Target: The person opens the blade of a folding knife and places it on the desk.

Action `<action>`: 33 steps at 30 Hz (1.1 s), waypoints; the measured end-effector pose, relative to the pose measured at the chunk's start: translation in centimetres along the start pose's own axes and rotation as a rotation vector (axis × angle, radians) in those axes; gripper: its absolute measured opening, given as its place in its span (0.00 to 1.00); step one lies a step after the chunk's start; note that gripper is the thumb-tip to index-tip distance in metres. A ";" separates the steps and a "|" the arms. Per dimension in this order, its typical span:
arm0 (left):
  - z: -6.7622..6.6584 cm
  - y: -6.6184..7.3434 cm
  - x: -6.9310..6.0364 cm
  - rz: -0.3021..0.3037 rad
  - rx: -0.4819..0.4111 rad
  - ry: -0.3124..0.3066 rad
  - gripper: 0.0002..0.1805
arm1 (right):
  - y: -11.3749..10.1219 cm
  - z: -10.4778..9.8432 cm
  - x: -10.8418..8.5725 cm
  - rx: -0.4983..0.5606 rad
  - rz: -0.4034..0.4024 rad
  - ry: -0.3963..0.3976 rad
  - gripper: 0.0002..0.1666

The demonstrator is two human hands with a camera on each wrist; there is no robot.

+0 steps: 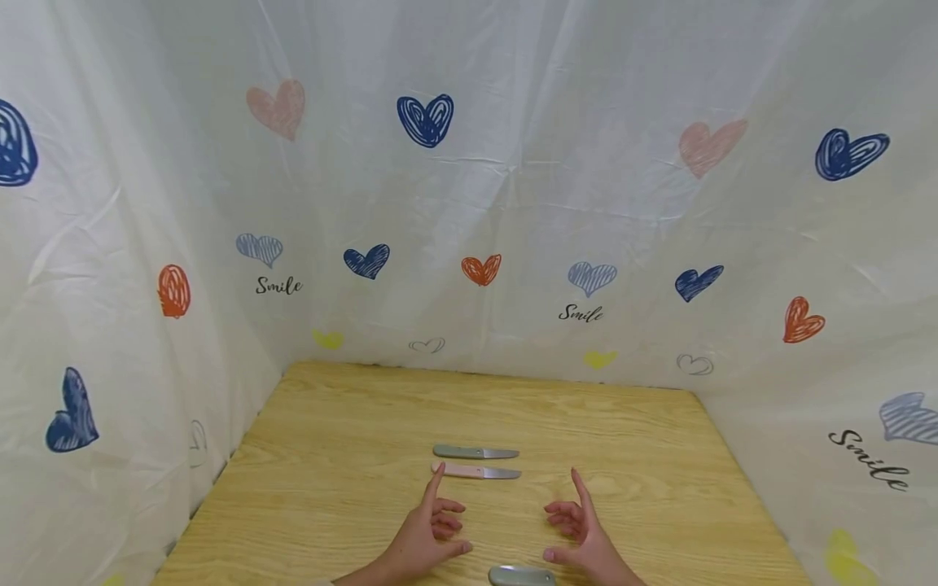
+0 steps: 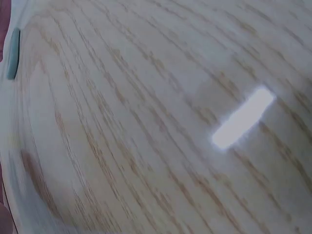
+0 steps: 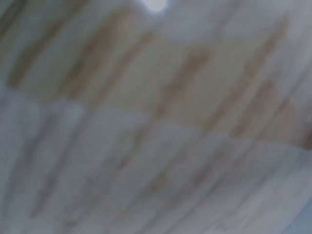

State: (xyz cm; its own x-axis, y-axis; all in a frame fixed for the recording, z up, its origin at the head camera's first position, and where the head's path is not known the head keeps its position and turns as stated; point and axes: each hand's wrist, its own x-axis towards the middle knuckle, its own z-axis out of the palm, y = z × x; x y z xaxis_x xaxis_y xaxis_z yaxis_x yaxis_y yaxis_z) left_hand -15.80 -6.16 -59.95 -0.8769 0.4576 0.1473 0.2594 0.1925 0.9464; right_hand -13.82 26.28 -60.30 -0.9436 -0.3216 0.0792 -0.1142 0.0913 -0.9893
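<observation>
Two small knives lie side by side on the wooden table, blades to the right: a green-handled knife (image 1: 476,452) behind and a pink-handled knife (image 1: 476,471) in front. My left hand (image 1: 428,529) is palm inward, index finger extended by the pink handle's left end, other fingers bent loosely; whether it touches cannot be told. My right hand (image 1: 582,533) faces it, index finger extended and nothing held. Between the wrists, a grey-green handle (image 1: 522,576) shows at the bottom edge. In the left wrist view a green handle (image 2: 14,53) shows at the left edge.
The wooden table (image 1: 330,456) has a white cloth (image 1: 498,195) with printed hearts and "Smile" words standing behind it and on both sides. Bright light reflects off the tabletop (image 2: 146,122) in the left wrist view. The right wrist view shows wood grain (image 3: 170,97).
</observation>
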 end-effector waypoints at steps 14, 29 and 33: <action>1.6 -0.6 -0.3 0.087 0.031 -0.192 0.64 | 1.8 0.9 -0.6 -0.095 -0.113 -0.258 0.69; 2.9 -1.5 0.0 0.233 0.147 -0.212 0.61 | 2.3 1.0 -0.5 -0.227 -0.203 -0.339 0.65; 3.6 -2.2 0.3 0.362 0.213 -0.185 0.59 | 2.4 1.3 -0.5 -0.273 -0.220 -0.350 0.64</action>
State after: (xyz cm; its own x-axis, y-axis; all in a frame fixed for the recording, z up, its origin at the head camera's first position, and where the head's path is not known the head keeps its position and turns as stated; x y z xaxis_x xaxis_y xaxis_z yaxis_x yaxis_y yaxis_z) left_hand -15.22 -3.31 -63.03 -0.6321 0.6721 0.3855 0.6306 0.1571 0.7601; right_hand -13.26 25.46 -62.90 -0.7323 -0.6540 0.1899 -0.4202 0.2144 -0.8818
